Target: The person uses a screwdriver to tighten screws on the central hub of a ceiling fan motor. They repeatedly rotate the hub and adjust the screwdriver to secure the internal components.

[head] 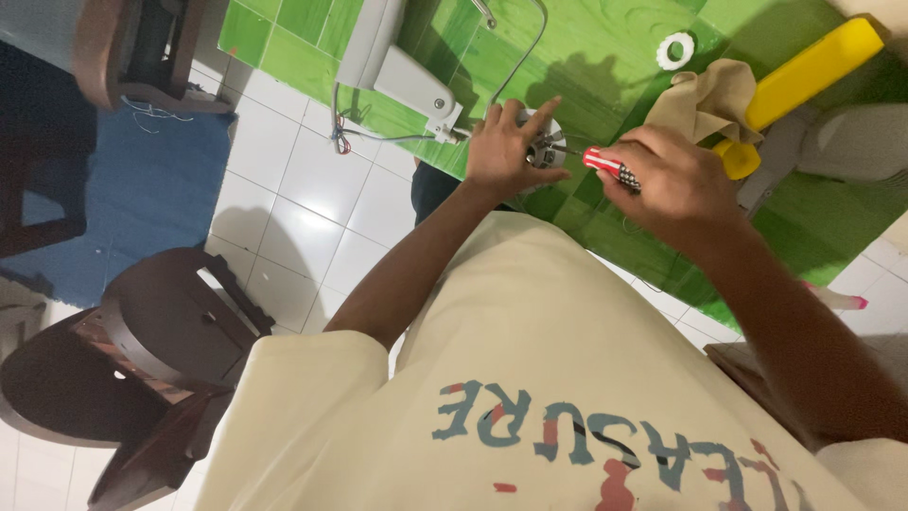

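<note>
While the left hand [501, 151] presses on a small round motor [544, 147], the right hand [667, 185] grips a screwdriver [610, 168] (red-striped handle) on the green bench [615, 47].

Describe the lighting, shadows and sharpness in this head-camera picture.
Head view: even indoor light, no strong glare. The left hand and the right hand with the red-handled screwdriver cast dark shadows up across the green table. The small motor is fairly sharp; the shirt close to the lens looks softer. Wide-angle tilt skews the floor tiles.
</note>
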